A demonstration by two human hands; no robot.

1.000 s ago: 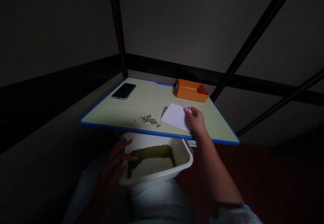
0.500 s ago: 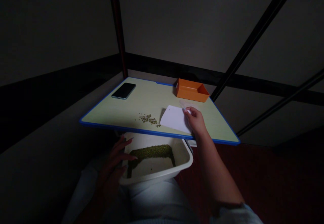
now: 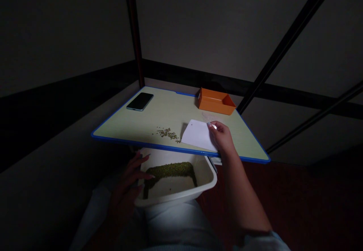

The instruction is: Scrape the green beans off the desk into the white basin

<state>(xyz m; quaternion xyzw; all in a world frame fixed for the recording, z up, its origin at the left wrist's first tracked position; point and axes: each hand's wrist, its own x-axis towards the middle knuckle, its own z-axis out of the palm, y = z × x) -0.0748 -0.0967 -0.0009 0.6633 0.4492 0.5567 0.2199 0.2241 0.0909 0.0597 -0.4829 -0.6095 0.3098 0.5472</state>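
Note:
My right hand point(image 3: 223, 136) pinches a thin white card point(image 3: 197, 134) with a small hole in one corner. The card leans tilted over the tabletop, its left edge beside a loose scatter of small green-brown grains point(image 3: 168, 133). Below the table's near edge, a white plastic basin point(image 3: 181, 198) sits at my lap, holding a band of green grains point(image 3: 172, 169) along its far side. My left hand point(image 3: 132, 179) lies at the basin's left rim with fingers spread, fingertips reaching over the inside. Shadow hides much of that hand.
A pale tabletop with a blue edge point(image 3: 164, 111) stands in front of me. On it, a dark-screened phone point(image 3: 140, 102) lies at the back left and an orange open box point(image 3: 217, 101) sits at the back right. Walls rise close behind and to the left.

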